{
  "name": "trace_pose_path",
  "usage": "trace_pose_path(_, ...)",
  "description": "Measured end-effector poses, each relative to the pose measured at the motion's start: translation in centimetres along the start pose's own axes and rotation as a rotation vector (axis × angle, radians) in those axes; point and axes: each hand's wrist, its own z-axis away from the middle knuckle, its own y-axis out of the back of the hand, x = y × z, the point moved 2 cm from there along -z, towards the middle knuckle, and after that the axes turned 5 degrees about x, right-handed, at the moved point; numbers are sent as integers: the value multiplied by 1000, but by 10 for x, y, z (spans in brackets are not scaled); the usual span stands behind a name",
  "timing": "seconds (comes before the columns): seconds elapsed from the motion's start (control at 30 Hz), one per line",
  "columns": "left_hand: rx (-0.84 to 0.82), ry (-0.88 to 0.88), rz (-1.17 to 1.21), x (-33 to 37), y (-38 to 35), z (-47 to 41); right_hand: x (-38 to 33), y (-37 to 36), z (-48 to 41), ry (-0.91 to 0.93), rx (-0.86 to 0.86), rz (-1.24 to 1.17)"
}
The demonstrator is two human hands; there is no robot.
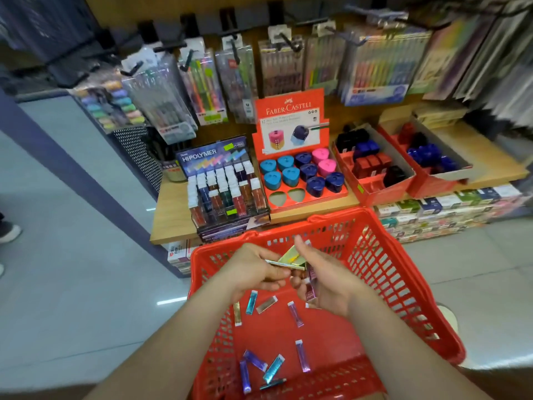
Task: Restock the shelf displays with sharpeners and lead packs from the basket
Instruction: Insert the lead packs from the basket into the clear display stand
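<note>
Both my hands work over the red basket (403,284), sorting lead packs.

Head view: my left hand (256,269) reaches in palm-down, its grip pinched narrow on a slim gold-green lead pack (285,264). My right hand (326,281) is cupped, thumb up, its grip closed around a purple lead pack (311,290). About ten loose lead packs (272,368), glossy flat sticks with white caps, lie scattered on the slotted plastic basket floor. On the wooden shelf (170,217) stands the lead display (225,192), nearly full, and a red cardboard sharpener display (302,174) holding ten rounded-triangle sharpeners, with two slots empty.
</note>
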Motion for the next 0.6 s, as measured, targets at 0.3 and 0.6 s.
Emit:
trace_pose_path(0.3, 88, -208, -121, 36, 5, 25, -5, -23, 10, 105, 113, -295)
trace_pose_path(0.6, 146, -385, -257, 92, 33, 55, -24, -40, 19, 67, -16, -538)
